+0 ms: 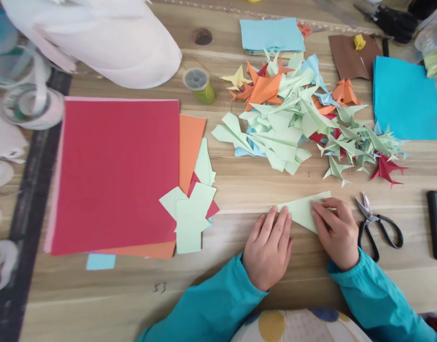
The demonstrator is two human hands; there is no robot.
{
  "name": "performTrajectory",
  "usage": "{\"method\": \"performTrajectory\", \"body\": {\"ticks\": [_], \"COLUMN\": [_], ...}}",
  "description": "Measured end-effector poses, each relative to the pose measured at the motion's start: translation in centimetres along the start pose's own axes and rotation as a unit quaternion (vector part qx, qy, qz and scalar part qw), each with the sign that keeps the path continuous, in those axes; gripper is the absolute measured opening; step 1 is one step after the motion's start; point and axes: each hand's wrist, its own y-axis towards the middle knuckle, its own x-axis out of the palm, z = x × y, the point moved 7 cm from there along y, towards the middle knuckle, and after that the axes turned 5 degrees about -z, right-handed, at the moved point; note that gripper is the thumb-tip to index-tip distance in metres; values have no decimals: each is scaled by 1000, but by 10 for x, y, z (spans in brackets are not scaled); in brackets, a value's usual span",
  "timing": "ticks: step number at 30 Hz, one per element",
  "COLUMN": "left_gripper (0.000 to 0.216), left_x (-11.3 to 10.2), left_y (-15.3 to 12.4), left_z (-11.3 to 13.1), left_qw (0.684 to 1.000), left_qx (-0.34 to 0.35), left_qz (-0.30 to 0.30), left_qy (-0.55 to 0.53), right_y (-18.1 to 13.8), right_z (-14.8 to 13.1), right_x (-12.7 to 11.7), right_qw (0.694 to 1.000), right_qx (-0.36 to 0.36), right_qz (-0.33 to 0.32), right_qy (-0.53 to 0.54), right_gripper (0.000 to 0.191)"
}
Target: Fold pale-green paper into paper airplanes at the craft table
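Observation:
A pale green sheet of paper (305, 211), folded to a narrow wedge, lies on the table between my two hands. My left hand (268, 244) rests with its fingers stretched out flat, the fingertips on the wedge's pointed left end. Bent over the wide right end is my right hand (336, 230), its fingers closed on the paper there; the thumb is partly hidden. Black-handled scissors (372, 218) lie partly opened just right of that hand. Beyond the paper sits a heap of folded paper shapes (293, 118), mostly pale green, with some orange, red and blue.
Large red sheets (118, 175) lie at left over orange sheets (191, 147), with small green pieces (189, 223) on their corner. A thread spool (199, 86), light blue papers (271, 34), bright blue sheets (407, 99) and brown paper (354, 57) stand farther back. Tape rolls (34, 107) line the left edge.

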Motion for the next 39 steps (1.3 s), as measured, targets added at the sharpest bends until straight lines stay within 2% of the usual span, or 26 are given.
{"method": "performTrajectory", "body": {"ticks": [17,39], "left_gripper": [46,45], "left_x": [-1,-1], "left_y": [1,1], "left_z": [0,0], "left_qw": [1000,1000], "left_qx": [-1,3], "left_qz": [-5,-9], "left_qy": [6,-1], "right_y": [0,0], "right_z": [-4,-7], "right_x": [2,4], "right_qw": [999,998], "right_qx": [-12,-30], "right_qz": [-26,-40], "right_qy": [-22,-43], "right_gripper": [33,30]}}
